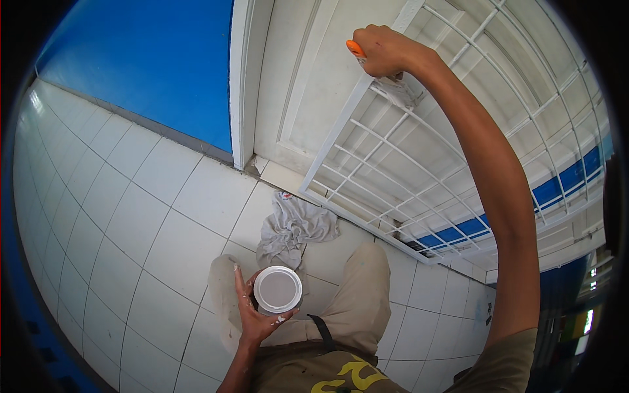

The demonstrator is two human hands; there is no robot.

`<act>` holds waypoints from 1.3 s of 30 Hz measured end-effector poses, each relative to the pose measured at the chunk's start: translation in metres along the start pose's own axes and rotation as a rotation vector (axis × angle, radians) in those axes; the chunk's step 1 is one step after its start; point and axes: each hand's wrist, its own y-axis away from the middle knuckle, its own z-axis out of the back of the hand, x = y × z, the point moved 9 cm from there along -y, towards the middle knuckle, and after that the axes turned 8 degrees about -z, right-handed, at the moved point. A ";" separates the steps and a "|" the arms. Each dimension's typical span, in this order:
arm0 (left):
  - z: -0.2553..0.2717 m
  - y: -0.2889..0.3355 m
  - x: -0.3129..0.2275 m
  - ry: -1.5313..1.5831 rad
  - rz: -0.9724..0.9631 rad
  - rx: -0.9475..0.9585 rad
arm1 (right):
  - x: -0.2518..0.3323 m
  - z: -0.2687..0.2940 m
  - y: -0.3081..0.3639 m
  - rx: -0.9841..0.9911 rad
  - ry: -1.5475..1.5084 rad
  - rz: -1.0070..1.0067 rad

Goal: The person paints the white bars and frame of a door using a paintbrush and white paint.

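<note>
My left hand [252, 314] is wrapped round a round paint can [278, 290] with pale greyish-white paint inside, held upright over my lap. Paint smears show on its fingers. Up at the white metal grille door [347, 131], my right hand [386, 51] is closed round a paintbrush [355, 48]. The orange end of its handle sticks out at the left of the fist. Below the fist, the whitish brush head [401, 93] appears against the grille's frame and bars. My forearm covers part of the grille.
A crumpled grey rag [298, 226] lies on the white tiled floor [170, 262] in front of my knees. Behind the grille stands a white panelled door [288, 85]. A blue wall [144, 65] rises at the left, beside a white door frame [244, 85].
</note>
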 end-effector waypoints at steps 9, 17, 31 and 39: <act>0.001 0.000 -0.002 0.012 -0.018 -0.006 | -0.001 -0.012 -0.015 -0.024 0.139 0.053; 0.008 -0.001 -0.004 -0.024 -0.011 -0.020 | 0.006 0.007 0.029 -0.214 0.196 0.090; -0.016 0.002 -0.009 0.003 -0.037 0.076 | -0.012 0.018 0.084 -0.415 0.275 0.121; -0.018 0.003 -0.005 0.022 -0.047 0.101 | -0.042 0.004 0.128 -0.602 0.103 0.079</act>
